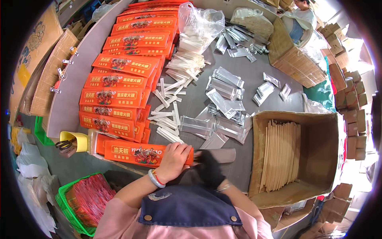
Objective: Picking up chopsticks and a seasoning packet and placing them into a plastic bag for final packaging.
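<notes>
My left hand point(173, 160), bare with a pale bangle at the wrist, is closed over the right end of a flat orange printed paper sleeve point(133, 153) at the table's near edge. More orange sleeves lie underneath it. My right hand point(209, 169), in a black glove, is beside that sleeve's right end. Motion blurs its fingers, so whether they hold anything does not show. Beyond my hands are slim white strips point(169, 123) in a loose heap and flat silvery packets point(227, 101) in overlapping piles.
Overlapping stacks of orange sleeves point(112, 97) line the left side. An open cardboard box point(318, 159) of wooden chopsticks point(280, 155) stands at right. A yellow cup point(80, 142) holds scissors at the near left. Below it sits a green basket point(63, 199) of red packets. A person point(304, 15) is at far right.
</notes>
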